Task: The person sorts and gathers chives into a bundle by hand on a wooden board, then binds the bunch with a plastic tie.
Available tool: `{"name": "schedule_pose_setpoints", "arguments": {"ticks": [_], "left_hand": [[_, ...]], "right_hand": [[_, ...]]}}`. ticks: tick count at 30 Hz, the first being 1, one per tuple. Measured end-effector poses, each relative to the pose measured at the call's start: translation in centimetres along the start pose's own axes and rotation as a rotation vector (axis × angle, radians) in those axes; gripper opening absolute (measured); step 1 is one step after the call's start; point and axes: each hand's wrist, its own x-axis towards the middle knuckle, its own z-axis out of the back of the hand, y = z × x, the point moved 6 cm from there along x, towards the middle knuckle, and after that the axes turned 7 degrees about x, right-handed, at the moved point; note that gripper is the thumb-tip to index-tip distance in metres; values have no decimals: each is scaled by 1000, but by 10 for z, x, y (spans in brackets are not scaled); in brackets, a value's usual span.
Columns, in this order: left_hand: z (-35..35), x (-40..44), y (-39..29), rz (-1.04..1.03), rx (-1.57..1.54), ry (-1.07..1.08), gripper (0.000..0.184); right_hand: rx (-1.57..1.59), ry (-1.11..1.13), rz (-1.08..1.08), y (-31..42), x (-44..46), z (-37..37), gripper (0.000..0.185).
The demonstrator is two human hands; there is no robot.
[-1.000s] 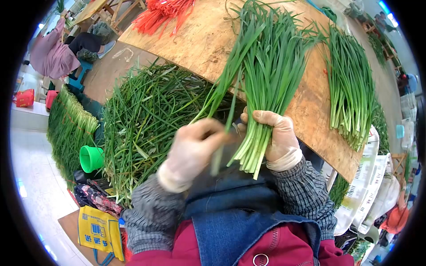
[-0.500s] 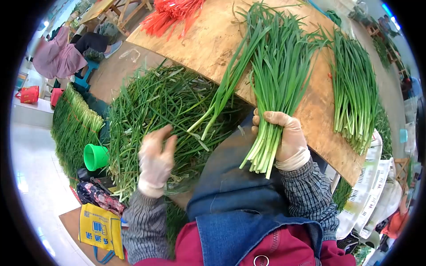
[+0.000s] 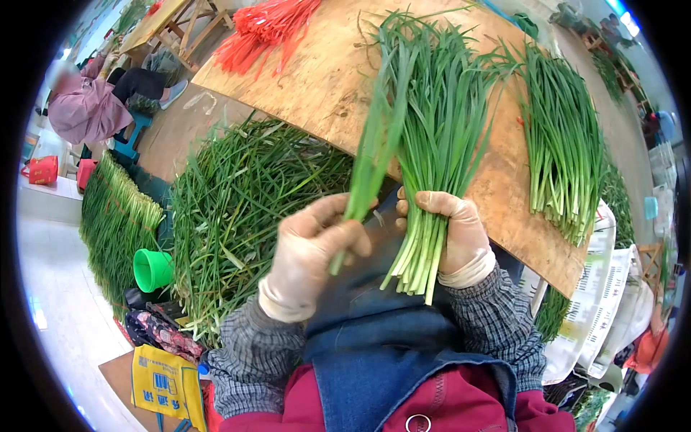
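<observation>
My gloved right hand [image 3: 458, 234] is wrapped round a thick bunch of garlic chives [image 3: 439, 137], pale stem ends pointing down toward my lap. The leaves of this bunch spread over the edge of the wooden table [image 3: 331, 93]. Beside it, my gloved left hand [image 3: 313, 245] pinches a few chive stalks [image 3: 371, 169], slightly blurred, upright and close to the bunch's left side. Another bundle of chives [image 3: 565, 144] lies on the right part of the table. Below the table's left edge spreads a big heap of loose chives [image 3: 245, 209].
Red plastic ties [image 3: 266, 29] lie at the table's far left. A green bucket [image 3: 153, 270] stands left of the heap, near stacked chives [image 3: 119, 223]. A yellow bag [image 3: 162, 385] sits at lower left. A seated person [image 3: 90, 104] is at upper left; white sacks [image 3: 590, 309] are at right.
My left hand has moved right and up from over the heap and closed on the few stalks, which now stand more upright beside the bunch. The right hand keeps its hold.
</observation>
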Motion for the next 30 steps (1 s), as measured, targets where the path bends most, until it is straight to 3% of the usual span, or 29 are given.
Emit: {"name": "schedule_pose_setpoints", "arguments": {"ticks": [3, 4, 5, 8, 11, 12, 14, 15, 16, 17, 19, 20, 21, 25, 27, 29, 30], "left_hand": [[-33, 0, -7, -383, 385, -58, 35], [-46, 3, -13, -632, 611, -143, 38], [-56, 0, -11, -618, 861, -178, 41], [-83, -1, -12, -730, 1187, -193, 48], [-91, -1, -16, -724, 1155, 46, 49], [-88, -4, -24, -775, 1016, 139, 53], [-73, -5, -40, -843, 591, 260, 40], [-64, -4, -46, -922, 387, 278, 34], [-56, 0, -54, -832, 521, 188, 26], [-54, 6, -53, -940, 692, 36, 26], [-70, 24, -42, -911, 774, 11, 23], [-83, 26, -29, -1038, 758, -7, 22], [-98, 22, -33, -979, 894, 109, 23], [-126, 4, -6, -1055, 896, 278, 24], [-128, -5, 17, -989, 966, 435, 24], [-127, -18, 39, -967, 974, 560, 24], [-127, -23, 51, -928, 970, 640, 24]], "right_hand": [[-48, 69, 77, 2, -4, -1, 21], [-45, 63, 96, 4, -6, -2, 22], [-42, 56, 114, 6, -8, -3, 22], [15, 106, 18, 6, -13, 0, 28], [-125, 47, 47, 18, -13, 16, 25], [-190, -8, 107, 32, -23, 6, 20], [-363, -125, 195, 68, -44, -3, 20], [-297, -33, 226, 87, -53, -16, 18], [-273, -69, 311, 111, -62, -9, 21], [-299, -39, 437, 131, -73, -24, 25], [-515, 53, 566, 160, -82, -55, 23], [-600, -13, 556, 172, -73, -53, 26], [-681, -80, 547, 183, -63, -45, 30], [-1059, -361, 444, 168, -38, -10, 32], [-1187, -121, 134, 124, -24, 9, 39], [-1488, 35, 154, 88, -15, 41, 47], [-1397, 173, 161, 71, -21, 29, 49]]}}
